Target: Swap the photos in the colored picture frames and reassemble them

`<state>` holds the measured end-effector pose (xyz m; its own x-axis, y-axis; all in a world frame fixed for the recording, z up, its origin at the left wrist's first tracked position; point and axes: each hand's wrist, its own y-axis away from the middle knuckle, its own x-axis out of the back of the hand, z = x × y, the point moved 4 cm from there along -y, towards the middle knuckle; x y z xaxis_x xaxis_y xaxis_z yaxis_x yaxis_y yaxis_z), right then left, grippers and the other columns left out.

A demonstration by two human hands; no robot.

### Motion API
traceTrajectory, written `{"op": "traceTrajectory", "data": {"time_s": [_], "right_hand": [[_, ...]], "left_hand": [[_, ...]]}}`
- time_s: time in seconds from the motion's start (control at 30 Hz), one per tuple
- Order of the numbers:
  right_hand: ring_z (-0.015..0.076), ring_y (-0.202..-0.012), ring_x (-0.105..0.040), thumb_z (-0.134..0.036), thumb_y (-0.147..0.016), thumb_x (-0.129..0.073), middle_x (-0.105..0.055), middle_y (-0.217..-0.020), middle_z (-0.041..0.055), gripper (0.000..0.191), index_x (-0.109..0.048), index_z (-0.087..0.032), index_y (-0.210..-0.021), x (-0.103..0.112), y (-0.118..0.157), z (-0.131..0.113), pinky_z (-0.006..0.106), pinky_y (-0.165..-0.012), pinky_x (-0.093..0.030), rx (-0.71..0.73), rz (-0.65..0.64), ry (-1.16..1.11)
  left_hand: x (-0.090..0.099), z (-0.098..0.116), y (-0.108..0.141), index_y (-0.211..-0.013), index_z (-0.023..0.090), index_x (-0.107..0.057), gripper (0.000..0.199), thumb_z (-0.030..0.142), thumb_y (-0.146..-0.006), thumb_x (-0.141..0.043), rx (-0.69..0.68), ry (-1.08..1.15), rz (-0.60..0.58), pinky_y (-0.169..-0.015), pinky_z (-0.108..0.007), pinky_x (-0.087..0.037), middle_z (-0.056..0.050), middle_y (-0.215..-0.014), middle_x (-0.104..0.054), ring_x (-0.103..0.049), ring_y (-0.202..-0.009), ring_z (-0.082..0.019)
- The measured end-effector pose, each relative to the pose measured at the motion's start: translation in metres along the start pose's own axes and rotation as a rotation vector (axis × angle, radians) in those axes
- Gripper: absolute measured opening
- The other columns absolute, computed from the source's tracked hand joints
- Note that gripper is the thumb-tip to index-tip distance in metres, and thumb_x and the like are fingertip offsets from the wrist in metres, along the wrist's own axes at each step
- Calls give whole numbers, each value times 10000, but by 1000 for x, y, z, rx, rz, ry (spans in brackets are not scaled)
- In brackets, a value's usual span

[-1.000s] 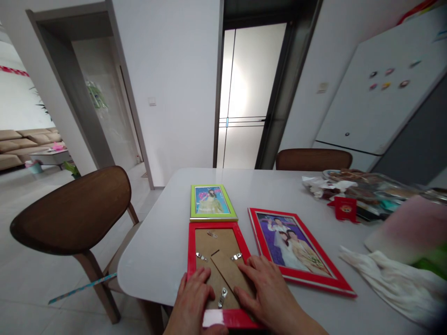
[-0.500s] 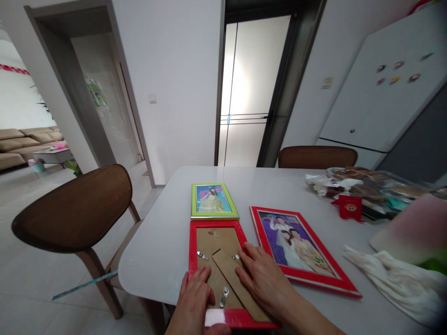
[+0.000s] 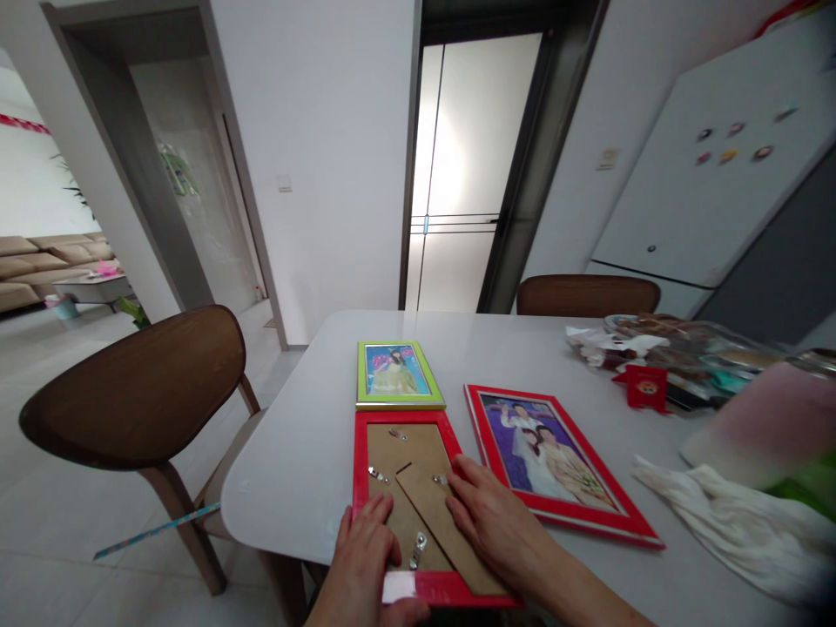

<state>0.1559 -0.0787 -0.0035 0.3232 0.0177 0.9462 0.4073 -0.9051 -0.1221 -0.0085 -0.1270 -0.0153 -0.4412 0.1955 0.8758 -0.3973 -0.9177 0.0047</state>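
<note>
The face-down red frame [image 3: 361,448] runs lengthwise up lower centre, under my loosely open fingers. My right hand [image 3: 495,518] is nearer its right-hand clip [image 3: 439,479] than my left hand [image 3: 362,553].

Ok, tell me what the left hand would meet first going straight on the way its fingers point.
Most likely the metal clip just beyond the fingertips of the left hand, on the back of the face-down red frame. Finger height is unclear, so they might pass over it.

There's a brown chair [image 3: 140,392] on the left, another chair [image 3: 588,296] far right, and a white fridge [image 3: 685,192] dotted with magnets [image 3: 728,157].
</note>
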Motion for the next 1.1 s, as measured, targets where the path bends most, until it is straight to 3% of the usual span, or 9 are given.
{"op": "traceTrajectory", "data": {"time_s": [0.2,0.3,0.47,0.77,0.97,1.1], "right_hand": [[282,-1137,-369,-346,-789,-397,-406,-1239,185,440,-499,-79,-1124,-2,9,4,430,-938,-316,3,-19,74],[275,-1128,-367,-306,-781,-416,-449,-1210,133,354,-545,-161,-1078,4,16,-11,455,-940,-289,78,31,51],[208,-1010,-424,-256,-779,-427,-528,-1079,41,267,-565,-281,-1006,8,31,-51,378,-884,-327,329,-97,-134],[206,-979,-406,-261,-731,-481,-528,-1027,35,220,-588,-254,-923,11,34,-52,357,-865,-310,393,-135,-158],[155,-936,-445,-190,-804,-382,-531,-1025,39,281,-539,-232,-1033,6,2,-53,299,-855,-328,279,12,-227],[163,-871,-453,-179,-816,-375,-559,-923,37,260,-589,-230,-955,-9,-34,-57,296,-777,-355,253,29,-153]], "left_hand": [[2,3,3,-721,165,-534,300,380,-566,-675,-41,32,19,-935,-555,-227,-202,-1268,-391,-302,-1195,-316],[2,3,4,-717,163,-531,296,359,-557,-685,-38,33,31,-936,-552,-234,-202,-1269,-390,-307,-1193,-317],[2,3,5,-716,169,-527,269,329,-565,-683,-44,37,60,-935,-545,-250,-193,-1271,-392,-313,-1192,-307],[-3,2,5,-711,166,-533,275,349,-570,-680,-62,25,73,-929,-550,-260,-191,-1261,-405,-331,-1181,-313],[-2,1,5,-711,160,-548,314,426,-584,-658,-93,56,94,-930,-524,-280,-195,-1250,-420,-347,-1172,-313],[-2,-1,5,-701,157,-551,314,421,-574,-666,-101,54,90,-936,-505,-282,-192,-1231,-445,-361,-1162,-309]]}}
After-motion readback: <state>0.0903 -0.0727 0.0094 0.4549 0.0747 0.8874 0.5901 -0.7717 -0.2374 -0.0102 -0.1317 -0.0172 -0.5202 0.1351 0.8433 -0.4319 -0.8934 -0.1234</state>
